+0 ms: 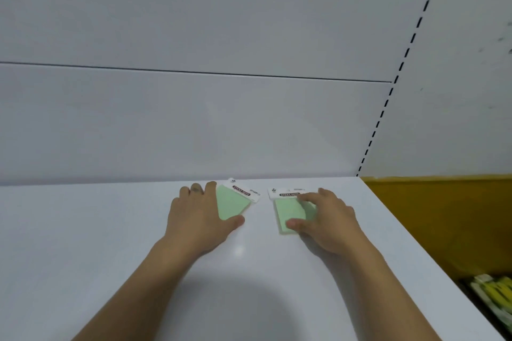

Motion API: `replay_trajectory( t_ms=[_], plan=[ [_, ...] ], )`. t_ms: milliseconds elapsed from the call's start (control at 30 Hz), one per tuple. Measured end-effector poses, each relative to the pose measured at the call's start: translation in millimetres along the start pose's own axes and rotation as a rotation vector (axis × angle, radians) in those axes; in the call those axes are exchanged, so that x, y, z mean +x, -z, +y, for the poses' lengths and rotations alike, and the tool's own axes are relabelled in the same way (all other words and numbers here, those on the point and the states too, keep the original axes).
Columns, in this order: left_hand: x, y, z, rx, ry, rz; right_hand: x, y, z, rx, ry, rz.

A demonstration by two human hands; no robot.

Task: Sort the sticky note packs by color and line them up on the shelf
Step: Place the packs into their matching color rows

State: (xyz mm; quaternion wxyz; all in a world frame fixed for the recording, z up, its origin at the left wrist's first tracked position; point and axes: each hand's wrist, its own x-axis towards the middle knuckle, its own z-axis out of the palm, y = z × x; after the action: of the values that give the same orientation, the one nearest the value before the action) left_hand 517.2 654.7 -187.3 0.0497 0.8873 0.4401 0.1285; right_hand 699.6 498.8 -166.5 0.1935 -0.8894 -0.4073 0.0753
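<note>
Two light green sticky note packs with white header cards lie flat near the back of the white shelf [110,230]. My left hand [199,216] holds the left green pack [231,202], which is turned at an angle, with fingers along its left edge and the thumb at its near corner. The right green pack [288,213] lies a short gap to the right. My right hand [324,219] rests on it, index finger on the header and thumb on the green face, covering its right side.
A white back panel [194,124] rises behind the shelf, with a slotted upright [388,97] at its right end. Past the shelf's right edge stands a yellow-brown box wall [443,216], with yellow and white packs [493,296] lower down.
</note>
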Motion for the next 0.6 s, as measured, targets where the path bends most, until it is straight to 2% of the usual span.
replay_trajectory(
  t_ms=[200,300,400,600],
  plan=[
    [1,-1,10,0.002,0.09,0.014,-15,5,-9,0.027,-0.132,0.159],
    [-1,1,11,-0.024,0.1,0.006,-20,0,-20,-0.105,-0.154,0.143],
    [1,8,11,-0.112,0.099,-0.042,-19,-2,-23,-0.137,-0.147,0.119],
    [3,13,6,-0.382,0.14,-0.187,-8,6,-9,0.148,-0.255,-0.039]
  ],
)
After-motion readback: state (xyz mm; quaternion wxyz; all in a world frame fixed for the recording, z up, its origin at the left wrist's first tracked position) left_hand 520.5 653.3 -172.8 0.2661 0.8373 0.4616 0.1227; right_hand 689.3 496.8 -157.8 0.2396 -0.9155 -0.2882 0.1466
